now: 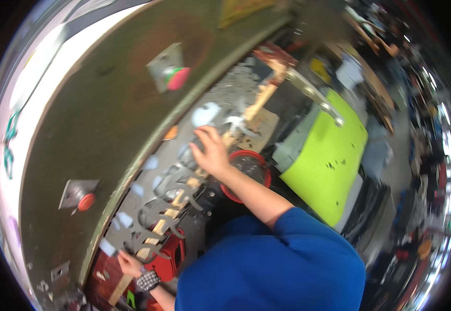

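Along the edge of the grey surface (148, 171), a row of curved grey metal pieces (166, 202) runs lengthwise from lower left to upper right. Right hand (212, 153) lies on the row's upper end, fingers spread flat. Left hand (128, 263), wearing a checked wristband (148, 280), touches the lower end; its grip is unclear. A red bowl (249, 168) sits just beside the right wrist.
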Demonstrator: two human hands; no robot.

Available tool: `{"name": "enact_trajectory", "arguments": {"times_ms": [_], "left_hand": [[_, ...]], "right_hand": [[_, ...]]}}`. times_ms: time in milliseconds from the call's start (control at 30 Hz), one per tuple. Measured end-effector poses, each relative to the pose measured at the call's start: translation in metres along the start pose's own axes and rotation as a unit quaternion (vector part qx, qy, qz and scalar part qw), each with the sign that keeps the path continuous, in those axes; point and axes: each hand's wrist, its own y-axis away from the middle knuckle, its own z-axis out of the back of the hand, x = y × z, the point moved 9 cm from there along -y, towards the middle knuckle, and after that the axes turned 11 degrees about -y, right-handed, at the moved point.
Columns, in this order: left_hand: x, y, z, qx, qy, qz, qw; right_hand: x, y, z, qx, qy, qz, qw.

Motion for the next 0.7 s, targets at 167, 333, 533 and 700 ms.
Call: {"name": "enact_trajectory", "arguments": {"times_ms": [167,333,533,700], "left_hand": [[0.015,0.018,0.004,0.015,0.019,0.006,1.000],[0.040,0.088,0.028,-0.037,0.195,0.021,0.980],[0.066,0.128,0.059,-0.106,0.193,0.134,0.966],[-0.033,0.086,0.095,-0.107,0.138,0.027,0.984]], "right_hand": [[-0.025,0.012,0.007,-0.047,-0.055,-0.132,0.989],[0.016,0.061,0.066,0.017,-0.056,-0.066,0.996],[0.053,0.037,0.123,0.061,0.065,0.151,0.985],[0.057,0.048,0.036,0.290,0.069,0.141,0.944]]}}
